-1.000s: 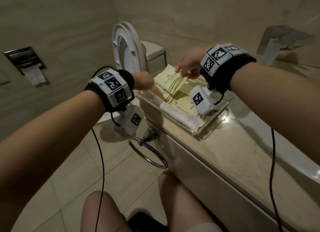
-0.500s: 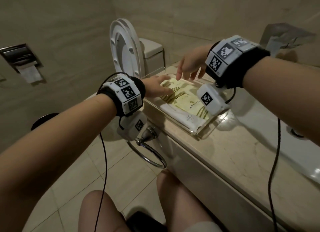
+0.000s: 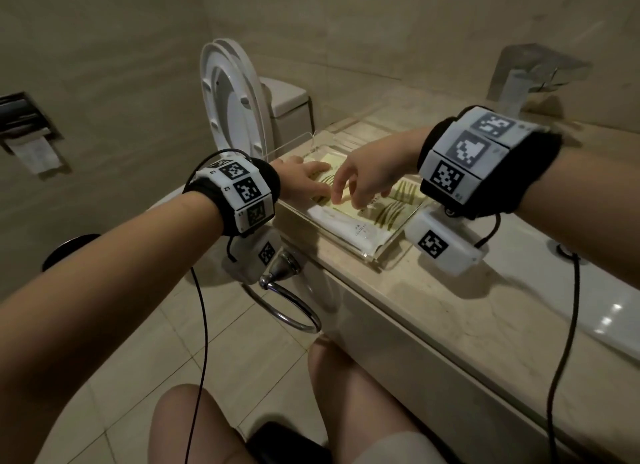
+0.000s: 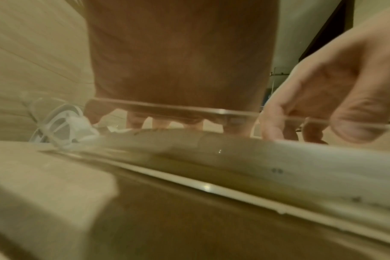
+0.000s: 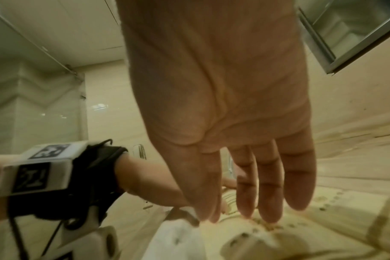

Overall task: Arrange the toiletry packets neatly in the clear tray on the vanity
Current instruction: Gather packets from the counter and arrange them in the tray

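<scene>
Vanity [image 3: 433, 311] tray [image 3: 388, 252]: both hands flat on packets [image 3: 353, 229] (right wrist view shows straight fingers [image 5: 267, 184]).

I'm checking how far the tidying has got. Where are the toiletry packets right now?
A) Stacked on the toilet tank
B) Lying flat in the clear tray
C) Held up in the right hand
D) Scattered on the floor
B: the toiletry packets lie flat inside the clear tray, with both open hands over them.

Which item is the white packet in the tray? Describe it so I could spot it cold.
On the beige stone vanity beside the toilet sits a clear tray of flat packets. The white packet lies along the tray's near edge, in front of both hands. The others are pale yellow with green stripes; it is plain white with small dark print.
</scene>
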`<action>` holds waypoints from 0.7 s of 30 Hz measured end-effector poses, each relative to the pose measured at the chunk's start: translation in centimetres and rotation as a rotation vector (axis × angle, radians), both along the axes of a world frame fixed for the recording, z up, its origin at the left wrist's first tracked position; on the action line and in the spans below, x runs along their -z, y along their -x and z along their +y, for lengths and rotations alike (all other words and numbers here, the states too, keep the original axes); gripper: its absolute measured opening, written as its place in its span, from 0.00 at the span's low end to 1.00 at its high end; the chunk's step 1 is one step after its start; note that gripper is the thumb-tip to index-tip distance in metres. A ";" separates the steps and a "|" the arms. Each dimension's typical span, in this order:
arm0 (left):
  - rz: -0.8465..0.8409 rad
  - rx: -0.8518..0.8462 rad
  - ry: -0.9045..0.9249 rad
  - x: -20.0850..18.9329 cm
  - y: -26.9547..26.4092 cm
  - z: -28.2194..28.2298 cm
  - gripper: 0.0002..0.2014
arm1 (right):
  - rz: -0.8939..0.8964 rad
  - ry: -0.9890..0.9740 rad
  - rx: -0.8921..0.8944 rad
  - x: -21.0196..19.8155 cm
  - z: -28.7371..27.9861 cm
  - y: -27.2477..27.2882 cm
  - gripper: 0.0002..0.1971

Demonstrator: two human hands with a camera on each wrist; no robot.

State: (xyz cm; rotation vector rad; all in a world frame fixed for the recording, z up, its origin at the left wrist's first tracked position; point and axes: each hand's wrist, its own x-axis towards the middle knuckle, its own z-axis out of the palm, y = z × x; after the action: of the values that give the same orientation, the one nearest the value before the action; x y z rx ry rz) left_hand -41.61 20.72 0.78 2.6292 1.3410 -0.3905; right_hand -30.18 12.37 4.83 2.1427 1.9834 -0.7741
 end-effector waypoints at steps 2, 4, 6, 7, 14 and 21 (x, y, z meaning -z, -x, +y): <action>0.019 -0.003 -0.003 0.1 0.0 -0.1 0.33 | -0.041 0.010 -0.047 0.2 -0.3 0.3 0.23; 0.031 -0.003 -0.002 0.1 0.0 -0.1 0.33 | -0.084 0.027 -0.075 0.4 -0.7 0.5 0.27; -0.002 0.007 0.032 0.2 0.1 0.0 0.31 | -0.148 0.031 -0.110 0.5 -1.0 0.8 0.30; -0.031 0.018 0.064 0.3 0.2 0.1 0.30 | -0.186 0.027 -0.130 0.6 -1.2 0.9 0.31; -0.068 0.027 0.088 0.2 0.2 -0.1 0.30 | -0.295 0.035 -0.194 0.9 -2.0 1.2 0.33; -0.154 0.017 0.243 -1.2 0.3 -0.5 0.29 | -0.271 -0.017 -0.178 0.9 -2.6 1.5 0.31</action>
State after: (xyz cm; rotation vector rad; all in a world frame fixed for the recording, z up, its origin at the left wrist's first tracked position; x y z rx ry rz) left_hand -41.86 20.19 1.93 2.4184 1.1460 -0.3224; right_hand -31.69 9.76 3.94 1.9248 2.0046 -0.4158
